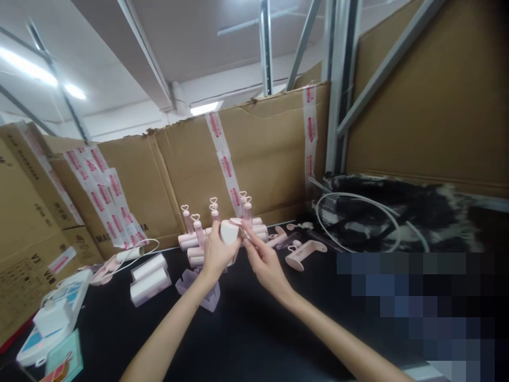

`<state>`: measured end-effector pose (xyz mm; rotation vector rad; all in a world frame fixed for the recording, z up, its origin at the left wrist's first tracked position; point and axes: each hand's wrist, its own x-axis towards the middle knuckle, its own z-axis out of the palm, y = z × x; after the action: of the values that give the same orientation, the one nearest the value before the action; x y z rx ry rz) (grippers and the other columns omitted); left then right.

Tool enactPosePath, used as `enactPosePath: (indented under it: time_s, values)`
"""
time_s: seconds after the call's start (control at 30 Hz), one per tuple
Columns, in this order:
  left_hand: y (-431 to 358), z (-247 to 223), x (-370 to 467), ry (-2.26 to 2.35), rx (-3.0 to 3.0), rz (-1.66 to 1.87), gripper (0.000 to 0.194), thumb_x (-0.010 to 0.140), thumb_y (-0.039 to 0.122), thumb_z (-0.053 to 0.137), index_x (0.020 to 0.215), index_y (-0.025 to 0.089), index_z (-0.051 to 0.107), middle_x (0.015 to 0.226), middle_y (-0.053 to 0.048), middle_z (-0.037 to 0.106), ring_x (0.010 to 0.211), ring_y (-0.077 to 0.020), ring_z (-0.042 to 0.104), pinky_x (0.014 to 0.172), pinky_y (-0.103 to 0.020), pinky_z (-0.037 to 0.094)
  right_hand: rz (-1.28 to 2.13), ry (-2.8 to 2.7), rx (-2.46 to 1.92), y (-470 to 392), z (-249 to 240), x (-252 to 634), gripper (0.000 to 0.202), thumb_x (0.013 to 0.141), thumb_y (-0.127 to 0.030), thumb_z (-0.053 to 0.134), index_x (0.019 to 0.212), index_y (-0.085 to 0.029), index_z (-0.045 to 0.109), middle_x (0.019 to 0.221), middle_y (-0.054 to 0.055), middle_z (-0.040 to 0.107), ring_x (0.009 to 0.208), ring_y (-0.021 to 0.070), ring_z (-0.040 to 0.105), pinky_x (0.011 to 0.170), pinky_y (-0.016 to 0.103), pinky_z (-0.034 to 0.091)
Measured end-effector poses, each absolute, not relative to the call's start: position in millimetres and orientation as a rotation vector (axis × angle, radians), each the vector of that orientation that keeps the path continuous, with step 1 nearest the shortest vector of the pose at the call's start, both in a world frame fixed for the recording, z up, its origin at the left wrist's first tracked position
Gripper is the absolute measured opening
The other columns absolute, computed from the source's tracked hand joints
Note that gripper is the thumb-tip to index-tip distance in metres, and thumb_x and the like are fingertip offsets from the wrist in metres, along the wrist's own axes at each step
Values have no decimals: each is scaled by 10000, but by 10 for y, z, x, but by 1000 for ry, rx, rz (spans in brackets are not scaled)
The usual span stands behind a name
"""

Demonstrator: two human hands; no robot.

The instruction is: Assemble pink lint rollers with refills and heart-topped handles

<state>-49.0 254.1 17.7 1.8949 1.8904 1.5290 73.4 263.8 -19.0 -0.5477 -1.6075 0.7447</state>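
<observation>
My left hand (pixel 217 252) is closed around a white block-like piece with rounded corners (pixel 229 232), held above the black table. My right hand (pixel 265 260) is pinched at the right side of that piece, at a small pale pink part (pixel 236 220). Its exact kind is unclear. Behind both hands stand several pink holders with heart-shaped tops (pixel 198 233), among white and pink rolls (pixel 194 255). Below my left wrist lies a translucent purple angular part (pixel 210 301). A pink bracket with round ends (pixel 305 255) rests right of my right hand.
Two white rolls in a clear tray (pixel 150 284) lie left. Farther left are a power strip (pixel 75 297) with a white plug and a teal card (pixel 66 355). Cardboard (pixel 270 154) walls the back; a white cable (pixel 358 196) loops beside a metal post (pixel 338 106).
</observation>
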Motion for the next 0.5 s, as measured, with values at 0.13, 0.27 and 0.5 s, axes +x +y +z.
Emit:
enactPosePath:
  time_s: [0.13, 0.27, 0.5]
  values:
    - [2790, 147, -264, 1826, 1789, 1487, 326, 674, 345, 657, 888, 217, 447, 780, -10, 630, 740, -184, 621, 615, -241, 428, 652, -1543, -627, 2839, -212, 804, 516, 895, -377, 380, 1387, -224, 354, 1211, 82, 579, 1233, 233, 427, 986, 436, 394]
    - [2967, 68, -114, 1793, 1724, 1455, 322, 698, 309, 644, 939, 203, 458, 868, -61, 649, 838, -224, 630, 659, -269, 440, 596, -1520, -699, 2997, -263, 876, 535, 899, -390, 325, 1404, -215, 316, 1079, 105, 621, 1095, 239, 527, 849, 409, 481]
    - [3038, -71, 11, 1795, 1619, 1504, 291, 758, 309, 586, 973, 172, 444, 988, -141, 643, 935, -238, 619, 733, -292, 451, 670, -1438, -759, 3131, -465, 814, 534, 885, -422, 293, 1367, -197, 338, 921, 78, 625, 820, 195, 587, 647, 316, 496]
